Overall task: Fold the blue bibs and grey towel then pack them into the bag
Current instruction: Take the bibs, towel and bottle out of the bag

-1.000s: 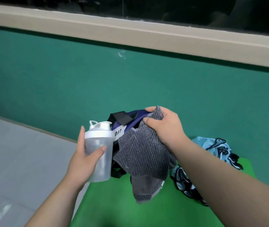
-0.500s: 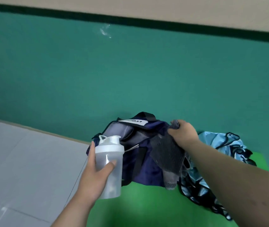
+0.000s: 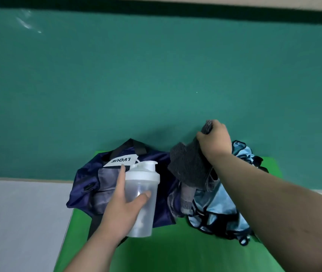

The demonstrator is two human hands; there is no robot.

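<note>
While the right hand (image 3: 214, 141) keeps its fingers curled tight round the top end of the towel (image 3: 189, 165), the cloth hangs down from that fist toward the person. Its long axis runs from the knuckles to a loose lower end that seems to rest where the bag (image 3: 89, 181) meets the bibs (image 3: 219, 209). That loose end lies just to the right of the left hand (image 3: 123, 209), nearer to it than to the right one. But the left hand's fingers and thumb are wrapped round an upright shaker (image 3: 142, 199) held in front of the bag, and I cannot tell whether its base touches the mat (image 3: 166, 252). I'd judge the towel wants a second hand at its lower end to be folded, so the shaker would have to go down first. The bibs lie crumpled and unfolded beside the bag, partly under the right forearm.
</note>
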